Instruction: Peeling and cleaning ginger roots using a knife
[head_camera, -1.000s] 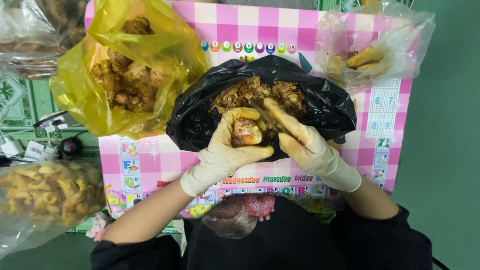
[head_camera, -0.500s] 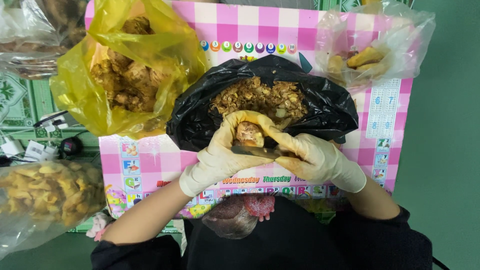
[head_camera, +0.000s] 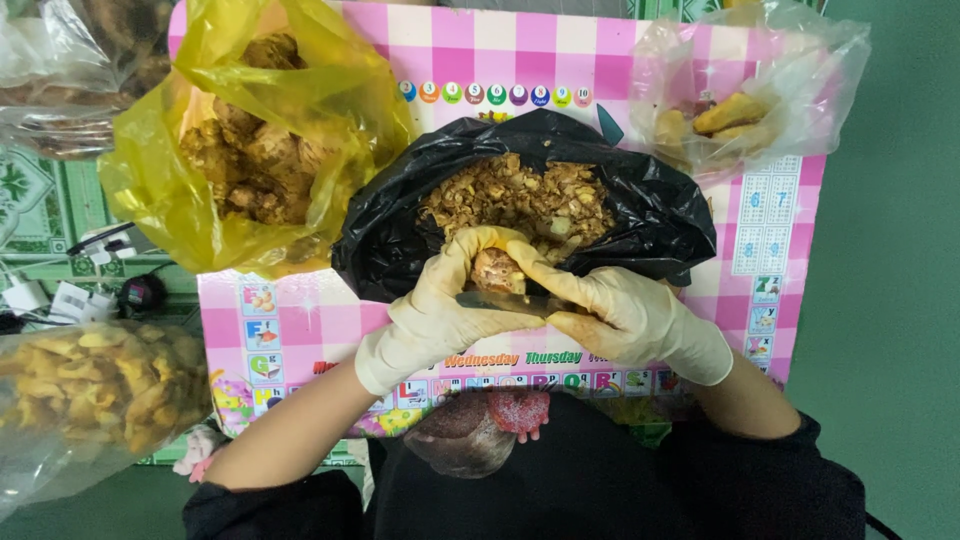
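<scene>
- Root piece (head_camera: 495, 268), brownish and knobbly, sits cupped between your gloved hands, just above the black bag (head_camera: 400, 235).
- Your left hand (head_camera: 440, 310) curls shut around it; your right hand (head_camera: 625, 315) grips a knife (head_camera: 500, 300) against it.
- Scraps (head_camera: 520, 195) already heap the black bag.
- Yellow bag (head_camera: 160, 190) beside it on the pink checked worktop (head_camera: 470, 50) holds many whole roots, so much seems left.
</scene>
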